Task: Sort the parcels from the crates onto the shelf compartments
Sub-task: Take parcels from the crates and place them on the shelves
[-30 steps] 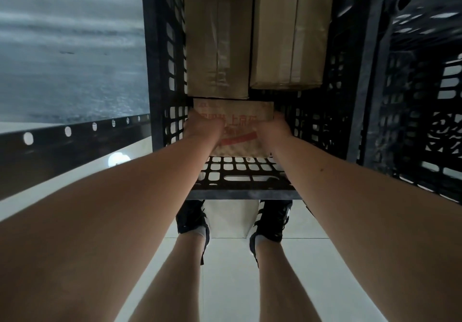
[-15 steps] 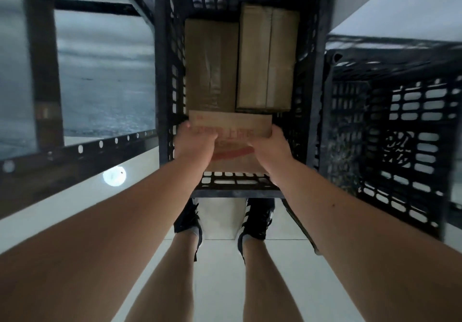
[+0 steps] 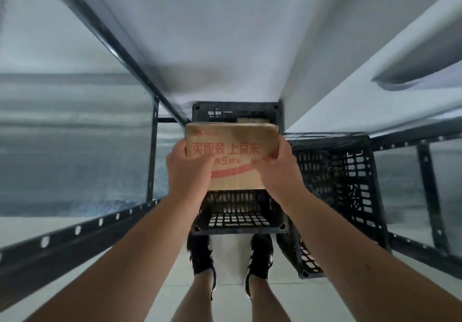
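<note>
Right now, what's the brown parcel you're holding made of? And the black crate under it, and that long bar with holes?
Parcel: looks like brown cardboard, matte, with red printing and a creased top edge.
Crate: probably hard plastic, black and slightly shiny, moulded into a grid of slots.
Bar: seems to be dark painted metal, thin and straight, with a row of punched round holes.
</note>
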